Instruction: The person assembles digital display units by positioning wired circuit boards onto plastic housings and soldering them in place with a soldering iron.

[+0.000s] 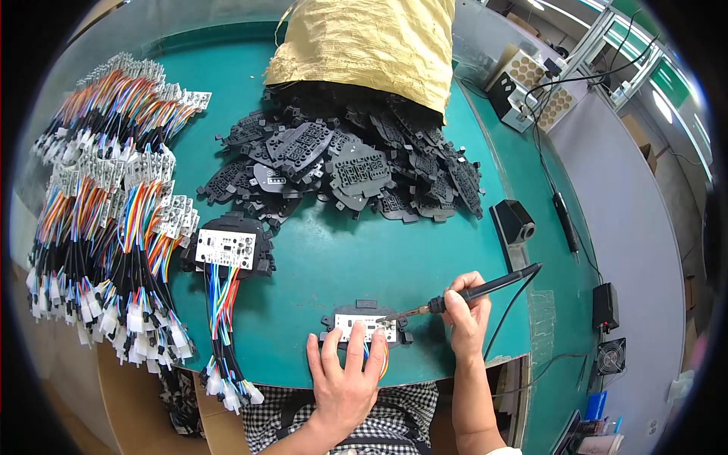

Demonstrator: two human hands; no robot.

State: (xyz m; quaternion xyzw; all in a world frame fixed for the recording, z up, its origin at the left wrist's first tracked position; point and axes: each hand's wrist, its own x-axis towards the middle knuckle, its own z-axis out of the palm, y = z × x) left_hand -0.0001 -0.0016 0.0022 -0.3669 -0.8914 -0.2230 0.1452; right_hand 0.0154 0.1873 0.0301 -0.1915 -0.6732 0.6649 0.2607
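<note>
My left hand (346,387) lies with fingers spread on a small white circuit board (347,324), pressing it from above. That board sits on a black plastic plate (367,305) near the table's front edge, and coloured wires (385,359) come out from under my fingers. A soldering iron (485,289) is gripped like a pen in my closed right hand (467,318). Its tip points left and reaches the board's right part; whether it touches I cannot tell. To the left, another wired circuit board (225,249) rests on black plates, its connectors (231,390) hanging over the edge.
Black plastic plates (356,171) spill from a yellow woven sack (371,45). Bundles of wired boards (114,227) are piled at left. A soldering iron stand (514,231) is at right, and a black screwdriver-like tool (565,220) hangs by its cable. A small fan (611,356) sits lower right.
</note>
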